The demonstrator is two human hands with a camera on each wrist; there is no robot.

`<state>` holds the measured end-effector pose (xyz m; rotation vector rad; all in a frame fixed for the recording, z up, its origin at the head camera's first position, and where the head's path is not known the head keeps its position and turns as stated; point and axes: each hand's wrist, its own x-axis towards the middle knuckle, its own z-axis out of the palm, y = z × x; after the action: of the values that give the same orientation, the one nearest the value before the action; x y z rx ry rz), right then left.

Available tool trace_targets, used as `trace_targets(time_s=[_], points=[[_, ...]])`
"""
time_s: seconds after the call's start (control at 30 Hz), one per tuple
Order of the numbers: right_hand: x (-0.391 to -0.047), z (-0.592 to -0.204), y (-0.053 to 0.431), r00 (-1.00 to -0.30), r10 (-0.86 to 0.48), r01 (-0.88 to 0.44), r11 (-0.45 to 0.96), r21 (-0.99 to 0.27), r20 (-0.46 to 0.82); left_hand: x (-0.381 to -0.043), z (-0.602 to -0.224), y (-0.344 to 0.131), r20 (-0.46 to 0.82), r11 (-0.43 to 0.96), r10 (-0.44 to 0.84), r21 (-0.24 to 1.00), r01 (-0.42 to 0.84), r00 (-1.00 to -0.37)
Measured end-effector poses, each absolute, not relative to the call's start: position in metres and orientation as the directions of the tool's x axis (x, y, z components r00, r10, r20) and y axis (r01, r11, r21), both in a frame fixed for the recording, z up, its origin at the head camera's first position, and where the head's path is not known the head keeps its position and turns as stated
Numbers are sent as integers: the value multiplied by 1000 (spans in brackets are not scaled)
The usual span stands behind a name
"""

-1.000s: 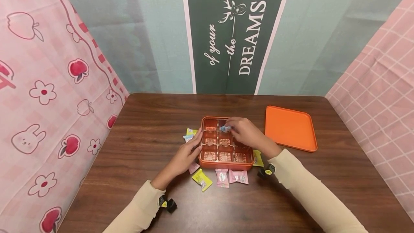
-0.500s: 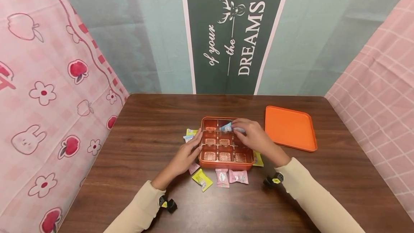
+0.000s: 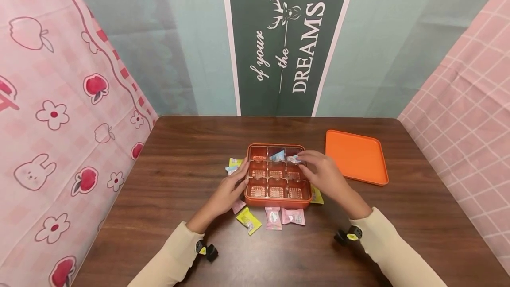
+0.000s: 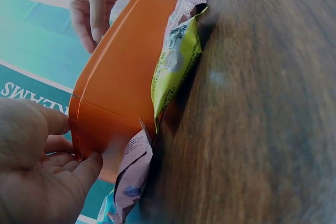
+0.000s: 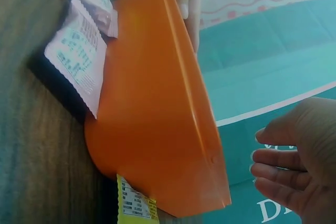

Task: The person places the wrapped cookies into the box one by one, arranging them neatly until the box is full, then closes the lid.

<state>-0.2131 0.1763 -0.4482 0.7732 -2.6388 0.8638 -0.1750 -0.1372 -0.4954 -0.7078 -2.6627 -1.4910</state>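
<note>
An orange box (image 3: 276,204) divided into nine-like small compartments sits mid-table. My left hand (image 3: 229,191) rests against its left side, and in the left wrist view the fingertips touch the wall and rim. One blue wrapped candy (image 3: 277,156) lies in the back middle compartment. Another blue-and-white wrapped candy (image 3: 293,159) is in the back right one. My right hand (image 3: 328,178) hovers over the box's right side, fingertips beside that second candy. In the right wrist view its fingers (image 5: 278,177) are apart from the box, with nothing seen between them.
An orange lid (image 3: 356,156) lies at the back right of the wooden table. Wrapped candies surround the box: a yellow one (image 3: 249,221) and pink ones (image 3: 273,218) in front, another yellow candy (image 3: 317,196) at the right, several at the left.
My right hand has moved right from the back middle compartment to the back right one. A blue candy now lies in each, and the fingers have loosened. My left hand stays put.
</note>
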Motion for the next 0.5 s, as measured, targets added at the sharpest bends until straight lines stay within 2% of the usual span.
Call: trace_targets(time_s=[0.5], points=[[-188,-455,197,-843,-317,-519,692,-501,435,-176,-494,-137,221,437,385,812,388,-896]])
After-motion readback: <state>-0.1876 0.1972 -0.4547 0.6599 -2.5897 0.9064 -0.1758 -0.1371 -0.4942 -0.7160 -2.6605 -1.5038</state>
